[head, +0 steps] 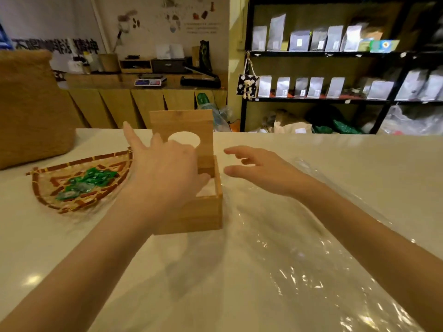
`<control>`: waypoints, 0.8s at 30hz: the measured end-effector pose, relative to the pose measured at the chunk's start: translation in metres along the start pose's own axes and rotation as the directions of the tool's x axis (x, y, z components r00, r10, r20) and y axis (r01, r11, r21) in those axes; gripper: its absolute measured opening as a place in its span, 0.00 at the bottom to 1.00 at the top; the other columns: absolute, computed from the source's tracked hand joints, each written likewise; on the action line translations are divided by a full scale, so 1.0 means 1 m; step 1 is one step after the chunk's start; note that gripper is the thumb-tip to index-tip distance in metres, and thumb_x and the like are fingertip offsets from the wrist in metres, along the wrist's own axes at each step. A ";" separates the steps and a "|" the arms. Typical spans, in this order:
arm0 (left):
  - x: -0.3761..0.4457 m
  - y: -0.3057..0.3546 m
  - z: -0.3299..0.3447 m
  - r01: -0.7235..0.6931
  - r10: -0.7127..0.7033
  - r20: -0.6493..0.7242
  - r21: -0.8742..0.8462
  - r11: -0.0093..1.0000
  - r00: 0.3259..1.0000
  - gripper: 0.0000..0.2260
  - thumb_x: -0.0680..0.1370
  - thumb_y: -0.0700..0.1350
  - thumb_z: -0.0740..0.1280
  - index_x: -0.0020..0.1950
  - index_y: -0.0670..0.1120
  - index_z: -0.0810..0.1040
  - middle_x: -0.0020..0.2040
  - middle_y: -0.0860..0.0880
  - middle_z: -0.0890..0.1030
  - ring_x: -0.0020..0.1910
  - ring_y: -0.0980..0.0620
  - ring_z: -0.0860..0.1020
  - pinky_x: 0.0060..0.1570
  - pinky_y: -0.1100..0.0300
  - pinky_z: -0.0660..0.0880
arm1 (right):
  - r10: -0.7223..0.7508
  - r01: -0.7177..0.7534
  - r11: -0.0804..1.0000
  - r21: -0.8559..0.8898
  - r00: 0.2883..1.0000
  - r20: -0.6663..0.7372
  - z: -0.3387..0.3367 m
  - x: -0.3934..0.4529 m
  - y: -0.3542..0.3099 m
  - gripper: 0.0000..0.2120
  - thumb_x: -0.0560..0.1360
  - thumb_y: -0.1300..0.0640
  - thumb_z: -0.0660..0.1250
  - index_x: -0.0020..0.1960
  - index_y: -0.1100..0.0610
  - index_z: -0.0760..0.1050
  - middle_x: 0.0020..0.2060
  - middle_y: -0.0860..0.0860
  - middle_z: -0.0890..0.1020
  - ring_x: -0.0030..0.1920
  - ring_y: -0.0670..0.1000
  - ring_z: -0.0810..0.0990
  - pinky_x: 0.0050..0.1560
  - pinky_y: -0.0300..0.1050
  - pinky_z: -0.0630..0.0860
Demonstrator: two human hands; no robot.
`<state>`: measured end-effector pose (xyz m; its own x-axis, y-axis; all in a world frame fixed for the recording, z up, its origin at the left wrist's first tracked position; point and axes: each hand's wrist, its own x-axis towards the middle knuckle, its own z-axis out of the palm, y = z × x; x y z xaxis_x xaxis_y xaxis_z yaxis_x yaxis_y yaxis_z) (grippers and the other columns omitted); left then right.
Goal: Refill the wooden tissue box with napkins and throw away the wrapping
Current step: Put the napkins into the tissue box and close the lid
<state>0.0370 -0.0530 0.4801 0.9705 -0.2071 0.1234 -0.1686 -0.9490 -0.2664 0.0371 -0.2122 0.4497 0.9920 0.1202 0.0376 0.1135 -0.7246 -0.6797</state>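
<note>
The wooden tissue box (201, 215) stands on the pale counter with its lid (182, 123) raised upright, an oval hole in the lid. White napkins (207, 190) lie inside the box. My left hand (165, 173) hovers over the box's opening, fingers spread, holding nothing; whether it touches the napkins is hidden. My right hand (259, 171) floats just right of the box, fingers apart and empty. The clear plastic wrapping (299, 264) lies crumpled on the counter to the right and in front of the box, under my right forearm.
A woven fan-shaped tray (43, 185) with several green-wrapped candies sits left of the box. A brown woven bag (31, 111) stands at the far left. Beyond the counter (48, 248) are a wooden sideboard and black shelves with pouches.
</note>
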 end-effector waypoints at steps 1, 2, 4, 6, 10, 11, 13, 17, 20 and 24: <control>-0.011 0.012 -0.009 -0.085 0.079 -0.100 -0.056 0.995 0.992 0.20 0.73 0.64 0.56 0.52 0.52 0.76 0.55 0.49 0.79 0.65 0.45 0.69 0.68 0.32 0.46 | 0.017 -0.016 1.000 0.021 0.999 -0.036 -0.012 -0.014 0.011 0.25 0.74 0.46 0.64 0.69 0.46 0.64 0.67 0.49 0.71 0.63 0.48 0.70 0.55 0.41 0.66; -0.022 0.026 -0.015 -0.199 0.174 -0.186 -0.122 0.972 0.967 0.20 0.73 0.64 0.56 0.53 0.52 0.76 0.55 0.51 0.79 0.63 0.47 0.71 0.69 0.36 0.53 | 0.040 -0.038 0.999 0.029 0.997 -0.072 -0.023 -0.029 0.022 0.25 0.74 0.46 0.64 0.69 0.46 0.63 0.65 0.49 0.72 0.62 0.49 0.71 0.56 0.42 0.68; -0.037 0.055 -0.021 -0.469 0.402 -0.278 -0.242 0.849 0.872 0.19 0.74 0.62 0.56 0.59 0.55 0.74 0.58 0.53 0.77 0.59 0.51 0.73 0.65 0.48 0.67 | 0.090 -0.086 0.996 0.034 0.985 -0.149 -0.044 -0.064 0.046 0.24 0.74 0.47 0.64 0.68 0.46 0.64 0.61 0.49 0.75 0.59 0.48 0.74 0.58 0.44 0.71; -0.044 0.086 -0.017 -0.679 0.615 -0.286 -0.306 0.667 0.734 0.20 0.74 0.62 0.57 0.63 0.55 0.71 0.63 0.55 0.74 0.61 0.53 0.71 0.61 0.54 0.70 | 0.160 -0.152 0.987 0.051 0.964 -0.211 -0.061 -0.102 0.065 0.20 0.75 0.50 0.64 0.66 0.47 0.67 0.57 0.49 0.78 0.56 0.49 0.76 0.57 0.43 0.72; -0.036 0.149 0.013 -0.889 0.873 -0.235 -0.287 0.357 0.427 0.30 0.75 0.64 0.52 0.73 0.52 0.57 0.76 0.54 0.55 0.74 0.57 0.51 0.71 0.58 0.51 | 0.266 -0.248 0.964 0.095 0.899 -0.349 -0.073 -0.171 0.101 0.12 0.75 0.55 0.64 0.59 0.50 0.74 0.49 0.51 0.84 0.48 0.46 0.82 0.51 0.40 0.76; -0.032 0.162 0.022 -0.907 0.905 -0.206 -0.285 0.309 0.373 0.32 0.74 0.65 0.51 0.75 0.52 0.52 0.77 0.54 0.49 0.75 0.58 0.46 0.72 0.58 0.45 | 0.288 -0.262 0.958 0.119 0.878 -0.383 -0.073 -0.186 0.108 0.11 0.75 0.56 0.64 0.57 0.50 0.75 0.47 0.52 0.84 0.45 0.44 0.82 0.49 0.38 0.76; -0.027 0.182 0.039 -0.926 0.934 -0.177 -0.278 0.254 0.309 0.35 0.73 0.67 0.49 0.75 0.52 0.45 0.77 0.55 0.44 0.74 0.60 0.40 0.73 0.57 0.38 | 0.328 -0.285 0.945 0.161 0.837 -0.439 -0.071 -0.210 0.120 0.10 0.75 0.58 0.64 0.55 0.50 0.75 0.45 0.51 0.85 0.43 0.42 0.83 0.45 0.37 0.75; -0.026 0.200 0.059 -0.951 0.953 -0.181 -0.237 0.198 0.243 0.40 0.68 0.71 0.42 0.75 0.51 0.42 0.76 0.55 0.41 0.73 0.61 0.37 0.72 0.57 0.34 | 0.362 -0.307 0.932 0.192 0.796 -0.485 -0.060 -0.243 0.128 0.08 0.75 0.60 0.64 0.52 0.52 0.78 0.45 0.50 0.85 0.44 0.45 0.83 0.48 0.38 0.77; -0.030 0.199 0.067 -0.953 0.952 -0.185 -0.227 0.199 0.243 0.39 0.68 0.69 0.39 0.75 0.52 0.42 0.76 0.56 0.41 0.72 0.62 0.36 0.69 0.62 0.31 | 0.360 -0.339 0.932 0.131 0.812 -0.459 -0.047 -0.253 0.129 0.08 0.75 0.59 0.65 0.49 0.49 0.79 0.47 0.46 0.84 0.49 0.45 0.81 0.53 0.38 0.76; -0.030 0.202 0.076 -0.948 0.940 -0.227 -0.250 0.197 0.255 0.36 0.69 0.65 0.35 0.75 0.52 0.45 0.76 0.56 0.45 0.72 0.62 0.37 0.66 0.64 0.29 | 0.347 -0.365 0.930 0.044 0.829 -0.438 -0.029 -0.255 0.128 0.08 0.75 0.57 0.64 0.49 0.48 0.81 0.49 0.45 0.83 0.52 0.45 0.79 0.55 0.37 0.73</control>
<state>-0.0129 -0.2201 0.3502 0.0499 -0.9988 -0.0024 -0.9963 -0.0499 0.0695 -0.1998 -0.3554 0.3738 0.8860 -0.4488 0.1163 -0.2594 -0.6878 -0.6780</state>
